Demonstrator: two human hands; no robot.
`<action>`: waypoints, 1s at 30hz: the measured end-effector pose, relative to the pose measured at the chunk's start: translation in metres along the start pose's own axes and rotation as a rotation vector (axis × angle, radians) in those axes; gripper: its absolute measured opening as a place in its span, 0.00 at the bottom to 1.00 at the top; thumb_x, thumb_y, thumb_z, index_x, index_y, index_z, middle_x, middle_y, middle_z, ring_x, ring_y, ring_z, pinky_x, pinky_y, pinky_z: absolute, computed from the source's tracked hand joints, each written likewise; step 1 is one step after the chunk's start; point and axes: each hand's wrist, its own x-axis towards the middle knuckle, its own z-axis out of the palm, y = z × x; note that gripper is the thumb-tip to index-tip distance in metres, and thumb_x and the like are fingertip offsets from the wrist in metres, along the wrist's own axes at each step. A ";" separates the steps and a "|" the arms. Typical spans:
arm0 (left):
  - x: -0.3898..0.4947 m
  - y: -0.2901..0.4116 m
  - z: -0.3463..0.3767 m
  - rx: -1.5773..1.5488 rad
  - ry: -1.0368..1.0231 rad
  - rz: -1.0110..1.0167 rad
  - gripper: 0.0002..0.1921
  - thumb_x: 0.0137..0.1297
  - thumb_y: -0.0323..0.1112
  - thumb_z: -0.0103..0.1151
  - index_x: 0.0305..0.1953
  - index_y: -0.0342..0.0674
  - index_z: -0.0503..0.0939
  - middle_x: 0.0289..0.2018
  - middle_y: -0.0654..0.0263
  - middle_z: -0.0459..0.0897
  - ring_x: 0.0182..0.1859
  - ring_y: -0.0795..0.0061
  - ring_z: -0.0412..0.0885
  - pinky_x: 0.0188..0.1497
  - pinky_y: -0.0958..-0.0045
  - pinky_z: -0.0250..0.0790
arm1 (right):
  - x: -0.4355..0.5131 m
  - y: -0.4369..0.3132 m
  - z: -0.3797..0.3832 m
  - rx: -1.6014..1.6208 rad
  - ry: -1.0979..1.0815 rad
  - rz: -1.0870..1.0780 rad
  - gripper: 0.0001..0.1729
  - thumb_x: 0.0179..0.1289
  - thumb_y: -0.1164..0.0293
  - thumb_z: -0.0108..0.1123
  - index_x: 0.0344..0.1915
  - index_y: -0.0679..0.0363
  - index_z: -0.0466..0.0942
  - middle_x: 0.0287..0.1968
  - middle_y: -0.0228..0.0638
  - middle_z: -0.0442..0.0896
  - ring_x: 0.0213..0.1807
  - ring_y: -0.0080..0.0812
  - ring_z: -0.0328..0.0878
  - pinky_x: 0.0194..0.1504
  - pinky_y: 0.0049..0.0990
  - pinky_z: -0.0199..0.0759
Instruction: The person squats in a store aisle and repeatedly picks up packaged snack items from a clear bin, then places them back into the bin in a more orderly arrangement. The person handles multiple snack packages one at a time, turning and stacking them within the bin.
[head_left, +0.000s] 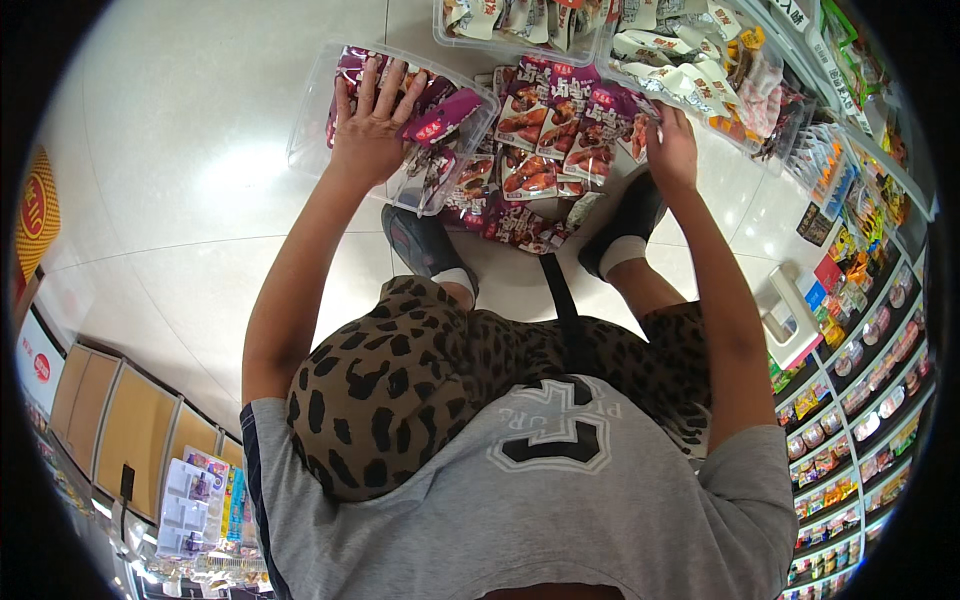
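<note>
My left hand (371, 131) lies flat with its fingers spread on purple snack packets (442, 120) inside a clear plastic bin (311, 142). The bin sits tilted on the floor, to the left of a heap. That heap is made of several purple-topped snack packets (551, 124) printed with pictures of cooked meat, lying between my feet. At its right side, my right hand (675, 150) grips the edge of one packet (636, 135) between thumb and fingers. The fingertips are partly hidden behind the packet.
Two more clear bins, one (517, 49) with white-topped packets and another (682, 75) with mixed packets, stand beyond the heap. Stocked shelves (862, 375) curve along the right. My shoes (424, 240) flank the heap. A black strap (559, 289) hangs down. Wooden panels (139, 420) stand at left.
</note>
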 end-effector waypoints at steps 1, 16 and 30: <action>0.001 0.001 -0.010 -0.009 -0.058 0.007 0.41 0.58 0.48 0.61 0.72 0.60 0.54 0.73 0.64 0.50 0.74 0.52 0.46 0.71 0.40 0.36 | -0.007 -0.004 -0.009 0.077 -0.009 -0.045 0.20 0.60 0.76 0.55 0.54 0.61 0.73 0.50 0.48 0.76 0.50 0.51 0.75 0.51 0.40 0.71; 0.012 0.132 -0.084 -1.900 -0.932 -0.513 0.34 0.59 0.48 0.66 0.59 0.31 0.67 0.49 0.57 0.77 0.51 0.75 0.75 0.53 0.73 0.68 | -0.049 -0.133 -0.079 0.217 -0.148 -0.811 0.16 0.48 0.72 0.61 0.41 0.55 0.77 0.36 0.32 0.80 0.34 0.34 0.78 0.31 0.33 0.70; 0.000 0.137 -0.053 -1.802 -0.498 -0.399 0.25 0.62 0.23 0.60 0.57 0.37 0.60 0.48 0.64 0.76 0.50 0.81 0.73 0.53 0.77 0.67 | -0.030 -0.023 0.031 0.806 -0.404 0.689 0.27 0.55 0.61 0.72 0.49 0.65 0.75 0.39 0.34 0.82 0.39 0.25 0.78 0.46 0.24 0.70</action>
